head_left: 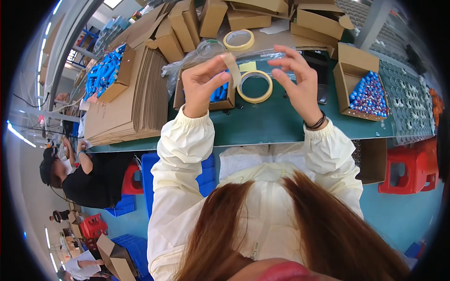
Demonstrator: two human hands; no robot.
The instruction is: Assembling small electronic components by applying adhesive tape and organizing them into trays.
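Observation:
A short strip of masking tape (233, 70) hangs from my left hand (199, 86), pinched between thumb and fingers. My right hand (296, 79) is raised across from it, fingers apart and holding nothing visible. Between the hands, a roll of masking tape (255, 100) lies on the green tabletop (281, 124). Partly hidden behind my left hand is a small cardboard box (222, 105) with blue cylinders (219, 93) in it. Farther back lie a second tape roll (239, 48) and a clear round ring (211, 47). A small yellow paper (247, 66) sits behind the nearer roll.
Stacked flat cardboard (150, 98) fills the left, with a box of blue cylinders (103, 72) on it. At right stands an open carton (344, 82) of small blue cylinders, beside clear trays (405, 100). Folded boxes (183, 23) line the back. A co-worker (96, 180) sits at left.

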